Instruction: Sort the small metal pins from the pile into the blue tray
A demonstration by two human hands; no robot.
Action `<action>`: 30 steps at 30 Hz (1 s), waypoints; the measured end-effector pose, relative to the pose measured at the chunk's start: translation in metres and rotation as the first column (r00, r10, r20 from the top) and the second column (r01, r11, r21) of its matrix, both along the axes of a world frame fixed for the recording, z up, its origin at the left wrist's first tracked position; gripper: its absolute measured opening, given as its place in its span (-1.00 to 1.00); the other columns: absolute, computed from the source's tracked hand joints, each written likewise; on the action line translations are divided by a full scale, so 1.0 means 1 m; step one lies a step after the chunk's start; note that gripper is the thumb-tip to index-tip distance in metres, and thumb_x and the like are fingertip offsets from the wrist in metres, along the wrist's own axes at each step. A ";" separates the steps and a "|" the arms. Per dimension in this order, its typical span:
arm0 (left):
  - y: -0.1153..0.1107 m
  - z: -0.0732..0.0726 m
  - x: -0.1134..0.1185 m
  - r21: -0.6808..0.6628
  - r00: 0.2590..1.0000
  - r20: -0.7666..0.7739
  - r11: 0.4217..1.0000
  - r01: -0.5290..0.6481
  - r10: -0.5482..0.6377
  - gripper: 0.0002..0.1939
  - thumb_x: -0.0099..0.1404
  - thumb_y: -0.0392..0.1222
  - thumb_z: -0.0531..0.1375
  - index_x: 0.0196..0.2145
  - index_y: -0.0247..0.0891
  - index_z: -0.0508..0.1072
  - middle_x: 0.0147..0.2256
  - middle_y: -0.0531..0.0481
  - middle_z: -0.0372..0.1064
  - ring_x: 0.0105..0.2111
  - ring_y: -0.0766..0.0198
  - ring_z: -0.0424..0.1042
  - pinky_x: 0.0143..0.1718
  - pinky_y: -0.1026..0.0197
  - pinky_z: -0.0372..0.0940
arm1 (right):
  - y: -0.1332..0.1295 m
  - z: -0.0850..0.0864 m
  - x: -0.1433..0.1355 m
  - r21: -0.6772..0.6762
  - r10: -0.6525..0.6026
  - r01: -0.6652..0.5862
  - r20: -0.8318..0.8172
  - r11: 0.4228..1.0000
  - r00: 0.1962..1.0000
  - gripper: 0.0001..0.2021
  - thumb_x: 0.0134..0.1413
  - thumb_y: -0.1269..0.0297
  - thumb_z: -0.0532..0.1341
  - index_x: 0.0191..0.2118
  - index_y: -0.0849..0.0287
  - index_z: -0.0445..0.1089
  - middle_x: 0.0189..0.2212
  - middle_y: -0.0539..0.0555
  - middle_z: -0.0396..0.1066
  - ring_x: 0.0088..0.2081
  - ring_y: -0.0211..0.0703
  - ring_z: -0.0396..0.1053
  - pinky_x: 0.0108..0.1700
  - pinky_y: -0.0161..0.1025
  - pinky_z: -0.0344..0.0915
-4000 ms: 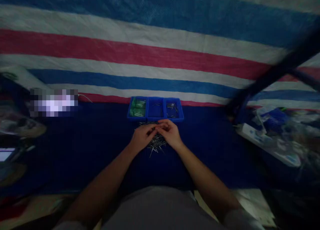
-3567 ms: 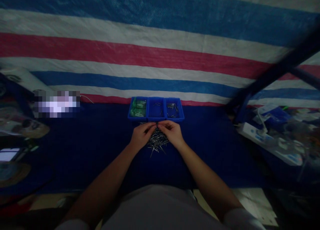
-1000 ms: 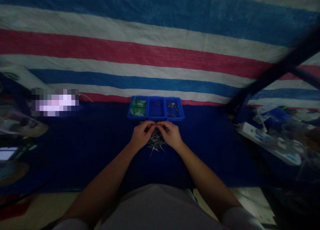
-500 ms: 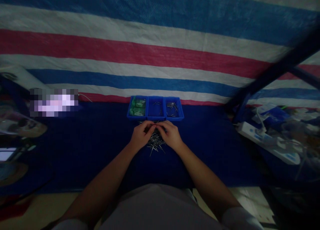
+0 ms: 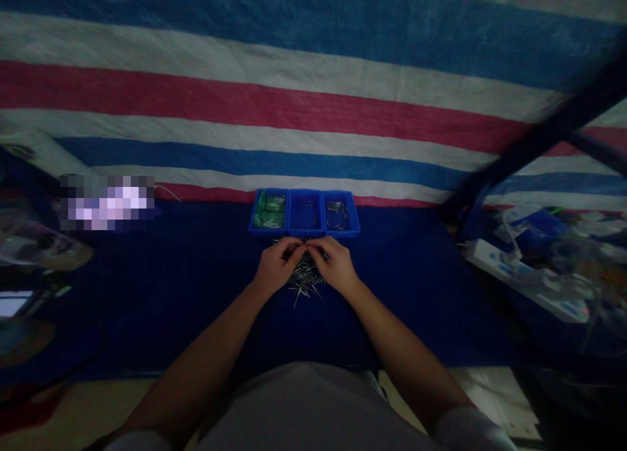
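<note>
My left hand and my right hand meet fingertip to fingertip above a heap of thin, shiny metal pins. Thumbs and forefingers are pinched on both sides, and whatever lies between them is too small to make out. The pins, pointing every way, spread out below and between the hands on the blue tabletop. Just beyond my fingers stand three blue bins side by side. Green packets fill the left bin. A few pins lie in the middle bin, and several in the right bin.
A striped tarp hangs behind the table. To the right, a white power strip with plugs lies near plastic bags and a dark slanted frame bar. On the left are a clear plastic bag and a lit screen.
</note>
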State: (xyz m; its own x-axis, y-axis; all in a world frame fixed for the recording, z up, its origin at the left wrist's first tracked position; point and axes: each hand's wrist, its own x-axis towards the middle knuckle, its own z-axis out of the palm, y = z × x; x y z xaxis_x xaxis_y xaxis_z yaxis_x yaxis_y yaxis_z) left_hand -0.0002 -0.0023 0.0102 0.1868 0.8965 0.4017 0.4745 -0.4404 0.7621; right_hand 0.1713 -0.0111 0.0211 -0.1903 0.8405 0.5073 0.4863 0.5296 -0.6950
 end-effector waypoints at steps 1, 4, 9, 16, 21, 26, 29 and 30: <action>0.000 -0.001 0.000 -0.005 1.000 0.009 1.000 -0.003 0.003 -0.79 0.30 -0.08 0.16 -0.20 -0.23 0.46 -0.50 0.10 0.41 -0.52 0.37 0.39 -0.45 0.36 0.27 | 0.000 0.000 0.000 0.003 -0.002 0.002 -0.002 1.000 1.000 -0.85 0.21 0.33 0.16 -0.19 0.12 0.49 -0.29 0.11 0.53 -0.23 -0.13 0.46 -0.13 -0.18 0.39; -0.001 -0.003 0.000 -0.004 1.000 0.024 1.000 -0.001 0.001 -0.80 0.30 -0.10 0.16 -0.18 -0.23 0.45 -0.52 0.12 0.36 -0.52 0.38 0.37 -0.47 0.37 0.26 | 0.001 0.000 0.000 0.016 0.001 -0.001 -0.008 1.000 1.000 -0.85 0.21 0.33 0.17 -0.19 0.14 0.49 -0.29 0.12 0.52 -0.23 -0.12 0.46 -0.14 -0.18 0.39; 0.000 -0.003 0.000 0.022 1.000 0.030 1.000 0.001 -0.002 -0.81 0.31 -0.11 0.14 -0.19 -0.23 0.46 -0.50 0.10 0.38 -0.51 0.38 0.38 -0.48 0.37 0.26 | 0.000 0.001 -0.001 0.024 0.006 -0.006 -0.001 1.000 1.000 -0.85 0.21 0.34 0.17 -0.18 0.12 0.48 -0.28 0.10 0.53 -0.23 -0.13 0.46 -0.13 -0.18 0.39; 0.000 0.002 0.000 0.039 1.000 -0.022 0.999 0.016 -0.015 -0.76 0.35 -0.11 0.09 -0.36 -0.26 0.48 -0.49 0.06 0.44 -0.51 0.36 0.38 -0.46 0.35 0.26 | 0.000 0.002 0.000 0.074 -0.004 0.002 0.016 0.997 1.000 -0.84 0.20 0.36 0.17 -0.15 0.11 0.47 -0.28 0.10 0.52 -0.22 -0.13 0.44 -0.13 -0.15 0.39; -0.001 0.001 -0.001 0.056 0.999 0.023 0.998 0.034 -0.035 -0.82 0.31 -0.12 0.14 -0.28 -0.25 0.50 -0.44 0.04 0.47 -0.48 0.36 0.41 -0.42 0.35 0.30 | 0.000 0.003 -0.001 0.096 -0.034 0.037 -0.033 0.995 0.999 -0.89 0.15 0.36 0.21 -0.25 0.12 0.50 -0.28 0.11 0.49 -0.20 -0.11 0.42 -0.12 -0.12 0.37; 0.000 -0.006 -0.001 0.083 0.996 0.018 0.993 0.080 -0.082 -0.83 0.28 -0.20 0.17 -0.18 -0.24 0.48 -0.54 0.12 0.37 -0.57 0.42 0.33 -0.49 0.38 0.25 | 0.001 0.002 -0.003 -0.095 -0.046 0.027 -0.202 0.995 0.978 -0.92 0.09 0.31 0.26 -0.30 0.14 0.51 -0.36 0.08 0.48 -0.38 -0.20 0.41 -0.32 -0.23 0.37; 0.001 -0.009 -0.001 0.099 0.994 -0.003 0.990 0.105 -0.105 -0.82 0.27 -0.21 0.19 -0.16 -0.24 0.47 -0.54 0.14 0.37 -0.59 0.44 0.31 -0.49 0.39 0.24 | 0.002 -0.002 -0.004 -0.255 -0.064 -0.024 -0.331 0.967 0.941 -0.90 0.03 0.28 0.28 -0.29 0.13 0.50 -0.42 0.05 0.51 -0.41 -0.20 0.43 -0.35 -0.25 0.37; 0.002 -0.009 -0.001 0.105 0.994 -0.009 0.989 0.105 -0.105 -0.83 0.27 -0.21 0.20 -0.17 -0.23 0.47 -0.54 0.14 0.37 -0.58 0.44 0.32 -0.48 0.39 0.24 | 0.002 -0.003 -0.005 -0.296 -0.068 -0.050 -0.376 0.954 0.924 -0.88 0.01 0.27 0.29 -0.29 0.13 0.50 -0.42 0.04 0.52 -0.41 -0.19 0.45 -0.35 -0.25 0.38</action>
State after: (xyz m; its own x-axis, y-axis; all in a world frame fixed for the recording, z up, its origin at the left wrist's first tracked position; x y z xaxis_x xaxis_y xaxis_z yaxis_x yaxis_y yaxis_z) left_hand -0.0008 -0.0007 0.0014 0.2795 0.8245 0.4920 0.4240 -0.5658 0.7072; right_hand 0.1662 -0.0088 0.0181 -0.0256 0.9629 0.2685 0.1600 0.2691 -0.9497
